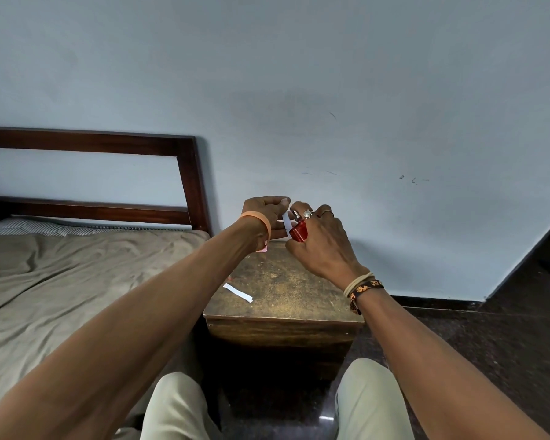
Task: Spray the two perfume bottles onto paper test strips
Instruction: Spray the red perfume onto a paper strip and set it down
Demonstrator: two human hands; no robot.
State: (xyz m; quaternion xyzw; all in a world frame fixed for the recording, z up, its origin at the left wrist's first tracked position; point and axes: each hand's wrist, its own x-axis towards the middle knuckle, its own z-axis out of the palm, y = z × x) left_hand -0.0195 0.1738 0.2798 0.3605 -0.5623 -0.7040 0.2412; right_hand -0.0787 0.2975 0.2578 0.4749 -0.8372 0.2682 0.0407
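My right hand grips a small red perfume bottle with a silver nozzle, held above the far end of a worn wooden stool. One finger sits on top of the nozzle. My left hand pinches a white paper test strip right in front of the nozzle, almost touching the bottle. A second white strip lies flat on the stool's left side. A pink object shows partly under my left wrist, mostly hidden.
A bed with a beige sheet and a dark wooden headboard stands at the left, close to the stool. A pale wall rises behind. Dark floor lies to the right. My knees are below the stool.
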